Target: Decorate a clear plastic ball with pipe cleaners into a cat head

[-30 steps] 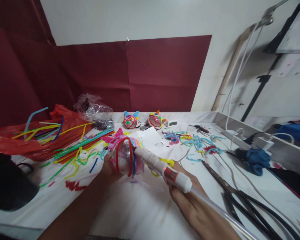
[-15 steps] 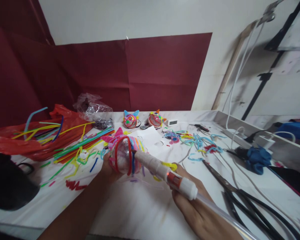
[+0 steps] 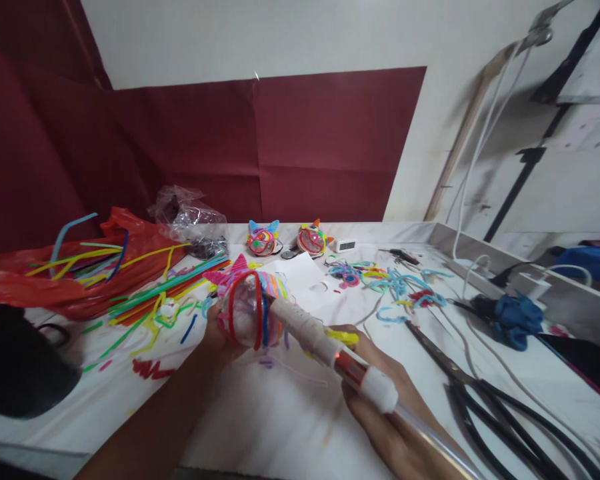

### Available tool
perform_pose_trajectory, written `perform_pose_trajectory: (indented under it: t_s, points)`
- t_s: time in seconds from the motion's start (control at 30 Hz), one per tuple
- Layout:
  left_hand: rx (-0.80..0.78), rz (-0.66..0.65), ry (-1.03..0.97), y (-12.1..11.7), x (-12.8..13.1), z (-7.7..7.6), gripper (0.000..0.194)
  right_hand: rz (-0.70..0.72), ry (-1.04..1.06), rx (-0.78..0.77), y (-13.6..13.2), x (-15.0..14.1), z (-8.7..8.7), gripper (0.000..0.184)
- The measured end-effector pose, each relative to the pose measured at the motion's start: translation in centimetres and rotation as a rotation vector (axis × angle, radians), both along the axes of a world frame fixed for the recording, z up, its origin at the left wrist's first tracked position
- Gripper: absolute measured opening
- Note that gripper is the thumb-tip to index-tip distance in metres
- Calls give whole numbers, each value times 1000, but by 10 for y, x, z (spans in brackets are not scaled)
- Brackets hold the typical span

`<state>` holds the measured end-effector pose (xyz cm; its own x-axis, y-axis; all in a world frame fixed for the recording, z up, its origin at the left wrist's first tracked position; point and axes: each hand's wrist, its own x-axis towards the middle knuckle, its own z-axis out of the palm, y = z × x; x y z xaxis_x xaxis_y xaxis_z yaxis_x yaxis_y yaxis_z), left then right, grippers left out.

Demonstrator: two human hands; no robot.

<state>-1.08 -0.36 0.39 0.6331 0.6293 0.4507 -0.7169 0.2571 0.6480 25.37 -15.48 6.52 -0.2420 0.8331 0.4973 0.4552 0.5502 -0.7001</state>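
Observation:
My left hand (image 3: 224, 337) is closed around the lower left of a clear round craft ball (image 3: 244, 313) wrapped in red, blue, pink and striped pipe cleaners, with a pink pointed piece on top. In my right hand (image 3: 375, 393) is a white glue gun (image 3: 305, 330), its fingers wrapped around the body beneath a yellow part. The gun's tip meets or nearly meets the right side of the ball; exact contact cannot be made out. A clear glue stick (image 3: 430, 433) runs out of the gun's rear end.
Pipe cleaners (image 3: 180, 280) and a red plastic bag (image 3: 115, 247) lie at left, beside a black cup-like object (image 3: 25, 363). Two finished-looking craft balls (image 3: 263, 241) stand at the back. Large scissors (image 3: 457, 373), cables and pipe-cleaner scraps (image 3: 400, 283) lie at right.
The glue gun's rear has tipped slightly downward in my right hand, and the yellow part has shifted a little. The ball in my left hand stays nearly where it was.

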Motion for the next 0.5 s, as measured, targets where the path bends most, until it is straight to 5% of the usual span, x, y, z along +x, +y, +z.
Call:
perform_pose_trajectory:
  t_s: [0.5]
  points:
    - [40,-9,-12,-1,2,0,47,-57,-45,24,-1,-3,-1,23]
